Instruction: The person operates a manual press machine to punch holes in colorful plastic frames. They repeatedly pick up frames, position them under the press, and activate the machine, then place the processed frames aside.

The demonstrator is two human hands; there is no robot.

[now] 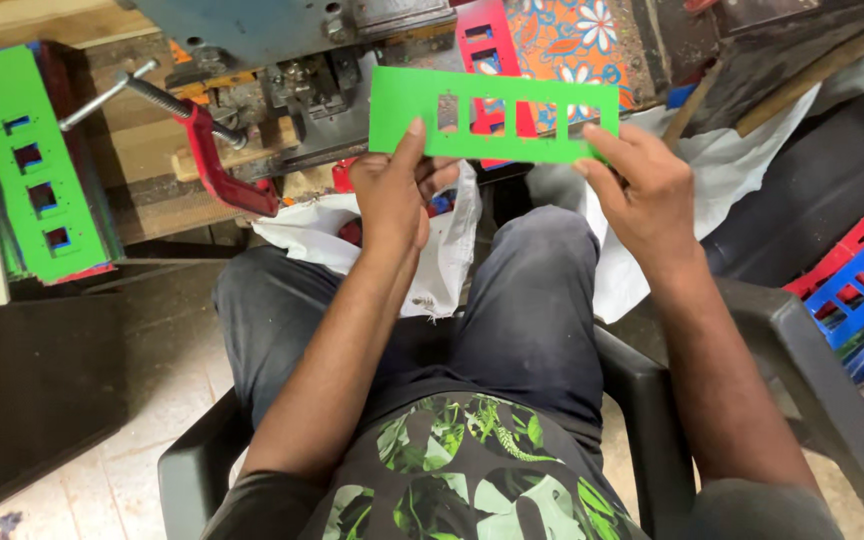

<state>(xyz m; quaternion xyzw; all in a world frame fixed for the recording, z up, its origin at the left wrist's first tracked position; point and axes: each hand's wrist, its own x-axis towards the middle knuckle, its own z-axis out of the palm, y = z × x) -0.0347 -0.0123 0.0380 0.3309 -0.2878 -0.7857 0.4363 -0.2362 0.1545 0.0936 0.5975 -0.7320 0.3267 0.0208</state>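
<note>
While both hands — left (392, 195), right (642, 190) — grip it, the flat green plastic plate (512, 125) shows rectangular cutouts.

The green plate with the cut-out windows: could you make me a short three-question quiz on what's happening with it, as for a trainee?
1. True or false: only one hand holds the green plate.
2. Where is the stack of similar green plates? A) at the left of the picture B) on the person's lap C) on the floor by the chair
3. What colour is the clamp beside the machine?

Key:
1. False: the left hand and the right hand each keep a grip on it.
2. A
3. Red
</note>
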